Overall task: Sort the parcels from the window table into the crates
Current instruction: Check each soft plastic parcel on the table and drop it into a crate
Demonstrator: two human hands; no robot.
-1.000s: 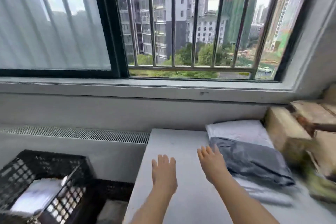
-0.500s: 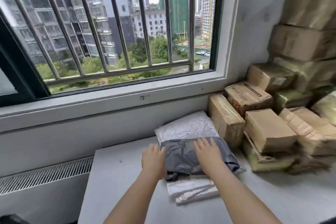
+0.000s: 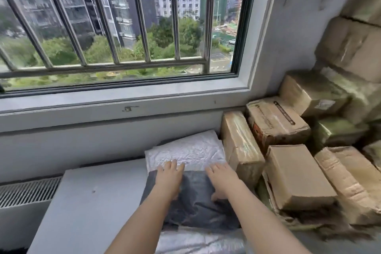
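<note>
Head view: the dark grey poly mailer (image 3: 198, 202), soft and wrinkled, lies on the grey table (image 3: 92, 202) below the window. Left hand (image 3: 169, 179) and right hand (image 3: 221, 181) rest flat on it, each grip spread. Behind the mailer: a crinkled white bubble mailer (image 3: 189, 150). Right of it: taped cardboard boxes (image 3: 296, 173), stacked.

A grey desk (image 3: 92, 202) is standing under the window, against the wall. Soft mailer bags are lying on it in a loose pile: a white bag (image 3: 189, 150) nearest the wall, a dark grey bag (image 3: 198, 202) overlapping its near edge, and a pale bag (image 3: 198, 239) underneath at the front. To their right, taped cardboard boxes (image 3: 292, 175) are sitting stacked, touching the white bag's side.
</note>
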